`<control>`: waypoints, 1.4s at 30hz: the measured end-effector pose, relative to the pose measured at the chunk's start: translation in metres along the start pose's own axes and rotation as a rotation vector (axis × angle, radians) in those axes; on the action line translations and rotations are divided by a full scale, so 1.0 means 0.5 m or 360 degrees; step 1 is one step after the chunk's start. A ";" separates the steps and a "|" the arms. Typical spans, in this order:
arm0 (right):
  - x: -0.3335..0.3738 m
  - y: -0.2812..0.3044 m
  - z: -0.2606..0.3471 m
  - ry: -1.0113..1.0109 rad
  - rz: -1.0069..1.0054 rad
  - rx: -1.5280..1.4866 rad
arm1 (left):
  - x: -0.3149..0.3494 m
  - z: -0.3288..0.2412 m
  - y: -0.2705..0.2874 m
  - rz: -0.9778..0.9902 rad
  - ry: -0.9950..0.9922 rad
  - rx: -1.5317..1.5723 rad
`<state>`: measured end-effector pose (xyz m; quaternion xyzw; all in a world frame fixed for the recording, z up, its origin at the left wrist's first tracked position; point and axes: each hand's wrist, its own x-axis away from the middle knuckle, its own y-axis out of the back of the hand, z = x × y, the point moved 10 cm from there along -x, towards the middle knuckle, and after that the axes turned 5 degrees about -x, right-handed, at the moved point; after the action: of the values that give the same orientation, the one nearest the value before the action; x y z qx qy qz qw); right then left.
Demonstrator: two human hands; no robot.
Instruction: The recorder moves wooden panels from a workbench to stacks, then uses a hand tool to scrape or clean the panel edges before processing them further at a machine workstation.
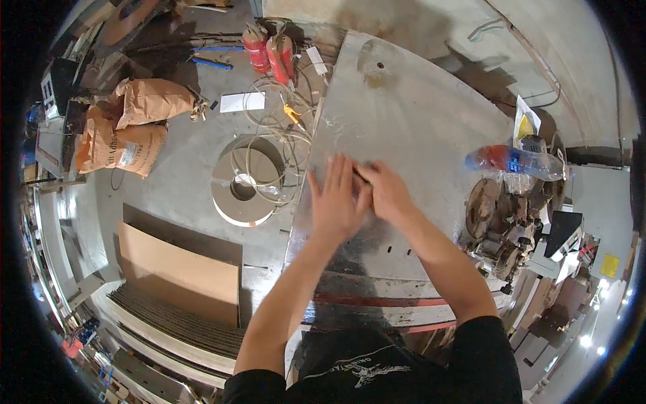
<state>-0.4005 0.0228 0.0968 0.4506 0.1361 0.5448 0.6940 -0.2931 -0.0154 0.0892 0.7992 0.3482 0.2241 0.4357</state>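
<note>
Both of my hands are over a grey metal tabletop (404, 111). My left hand (335, 205) has its fingers stretched out and apart, palm down on or just above the metal. Its thumb points toward my right hand (387, 192), which is close beside it with the fingers bent inward. A small dark patch shows between the two hands; whether it is an object or a shadow I cannot tell. The right fingertips are partly hidden, so what they hold, if anything, cannot be made out.
A clear plastic bottle (518, 161) lies by a greasy machine (498, 229) at the right edge. Left of the table are a large roll (225, 198), coiled hose (296, 151), red fire extinguishers (280, 57), paper sacks (141, 141) and stacked cardboard (178, 266).
</note>
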 end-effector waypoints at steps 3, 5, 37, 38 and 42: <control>0.034 0.001 0.002 0.0117 -0.0027 0.0020 | 0.037 -0.014 -0.007 -0.0010 0.0050 0.0024; -0.044 0.028 0.000 0.0092 -0.0062 0.0000 | -0.053 -0.011 0.015 -0.0032 0.0023 0.0078; -0.214 0.115 0.011 0.0038 -0.0305 0.0141 | -0.266 0.001 0.058 -0.0081 -0.0086 0.0110; -0.194 0.118 -0.014 0.0051 -0.0478 0.0030 | -0.255 -0.019 0.071 -0.0120 -0.0196 0.0085; -0.017 0.147 0.000 0.0221 -0.0766 -0.0572 | -0.076 -0.044 0.166 -0.0439 -0.0329 0.0299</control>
<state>-0.4503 0.0156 0.1511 0.2371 0.1873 0.4097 0.8607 -0.3029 -0.0634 0.1692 0.7997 0.4273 0.0457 0.4193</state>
